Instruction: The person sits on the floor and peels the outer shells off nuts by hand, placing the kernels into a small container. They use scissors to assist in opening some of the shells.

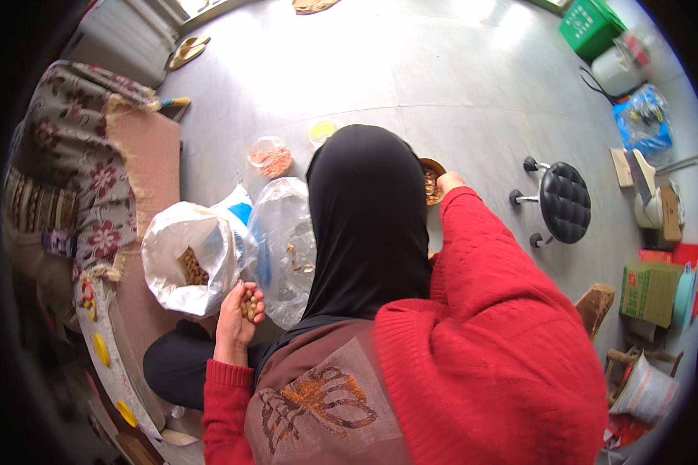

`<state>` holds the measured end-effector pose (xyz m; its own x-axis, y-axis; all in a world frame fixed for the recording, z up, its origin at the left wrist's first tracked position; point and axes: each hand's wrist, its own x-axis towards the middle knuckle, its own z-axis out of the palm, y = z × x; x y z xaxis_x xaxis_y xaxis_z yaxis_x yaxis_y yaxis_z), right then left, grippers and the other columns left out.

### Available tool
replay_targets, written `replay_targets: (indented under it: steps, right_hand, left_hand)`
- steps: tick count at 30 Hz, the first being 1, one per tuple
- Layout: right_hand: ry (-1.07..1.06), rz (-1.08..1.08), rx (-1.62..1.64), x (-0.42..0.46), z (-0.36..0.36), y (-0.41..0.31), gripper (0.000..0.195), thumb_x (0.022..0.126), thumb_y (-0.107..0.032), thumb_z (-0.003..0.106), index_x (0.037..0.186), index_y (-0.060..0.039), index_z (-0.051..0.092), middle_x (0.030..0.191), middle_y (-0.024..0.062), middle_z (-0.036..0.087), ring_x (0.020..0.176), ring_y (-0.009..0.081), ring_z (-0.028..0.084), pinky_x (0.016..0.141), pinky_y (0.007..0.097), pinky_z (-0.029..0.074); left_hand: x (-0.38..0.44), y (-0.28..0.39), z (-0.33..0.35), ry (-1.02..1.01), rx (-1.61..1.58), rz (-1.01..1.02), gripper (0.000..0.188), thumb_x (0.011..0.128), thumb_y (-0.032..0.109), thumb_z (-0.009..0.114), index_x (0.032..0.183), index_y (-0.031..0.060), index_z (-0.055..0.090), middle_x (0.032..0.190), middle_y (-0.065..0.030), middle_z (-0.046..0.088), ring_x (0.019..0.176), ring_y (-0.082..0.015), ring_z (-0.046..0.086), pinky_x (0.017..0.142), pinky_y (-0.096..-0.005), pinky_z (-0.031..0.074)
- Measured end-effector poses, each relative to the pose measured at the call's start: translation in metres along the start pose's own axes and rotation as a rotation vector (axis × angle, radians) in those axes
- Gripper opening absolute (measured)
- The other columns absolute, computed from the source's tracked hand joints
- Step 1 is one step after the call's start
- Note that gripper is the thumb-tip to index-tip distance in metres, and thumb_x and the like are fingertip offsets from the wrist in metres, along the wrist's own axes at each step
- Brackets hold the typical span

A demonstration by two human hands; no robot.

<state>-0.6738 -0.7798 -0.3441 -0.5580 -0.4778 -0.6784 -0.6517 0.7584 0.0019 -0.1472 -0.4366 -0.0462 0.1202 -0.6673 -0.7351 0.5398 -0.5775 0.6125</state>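
Observation:
My left hand [239, 317] is palm up with its fingers curled round several peanuts in their shells [250, 306]. Just beyond it stands a white woven plastic bag [157, 261], rolled open, with brown peanuts [195, 268] inside. My right hand [451, 181] is at the right rim of a round brown bowl [432, 160] that holds brown pieces; its fingertips are hidden, so I cannot tell what they grip. A black-clad leg [366, 226] covers part of the bowl. Beside the white bag lies a clear plastic bag [279, 293] with a few shell bits.
A clear tub of pinkish kernels [274, 163] and a yellow container [322, 131] stand on the floor beyond the bags. To the left is a pink-covered seat [157, 157]. At the right are a wheeled black stool [565, 202], boxes [651, 292] and a green bin [590, 28].

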Motion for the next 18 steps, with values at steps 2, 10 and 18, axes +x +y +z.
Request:
replay_targets:
  steps: [2, 10, 18]
  right_hand:
    - [0.113, -0.128, -0.027, -0.030, -0.015, -0.043, 0.034, 0.096, -0.021, 0.061, 0.124, -0.0056, 0.074, 0.132, 0.0195, 0.069, 0.123, 0.0321, 0.067, 0.102, 0.0428, 0.055]
    - [-0.076, -1.212, 0.635, -0.304, -0.200, -0.164, 0.049, 0.102, -0.034, 0.061, 0.143, -0.0075, 0.061, 0.123, 0.0100, 0.072, 0.102, 0.0182, 0.070, 0.087, 0.0349, 0.052]
    - [-0.236, -1.681, 0.672, -0.488, -0.173, -0.129, 0.036, 0.105, -0.027, 0.060, 0.133, -0.0054, 0.069, 0.110, 0.0092, 0.076, 0.093, 0.0147, 0.070, 0.087, 0.0289, 0.057]
  left_hand:
    - [-0.005, 0.000, -0.011, 0.007, -0.035, 0.016, 0.032, 0.108, 0.039, 0.054, 0.110, 0.0092, 0.066, 0.090, -0.0067, 0.069, 0.068, -0.0166, 0.065, 0.052, -0.0283, 0.046]
    - [0.008, 0.007, 0.006, -0.136, -0.057, 0.016, 0.037, 0.108, 0.033, 0.047, 0.127, 0.0036, 0.059, 0.102, -0.0107, 0.071, 0.080, -0.0200, 0.068, 0.061, -0.0321, 0.051]
    - [0.031, -0.004, 0.021, -0.180, -0.023, -0.014, 0.036, 0.102, 0.022, 0.051, 0.132, 0.0037, 0.056, 0.099, -0.0082, 0.069, 0.078, -0.0187, 0.064, 0.061, -0.0317, 0.051]
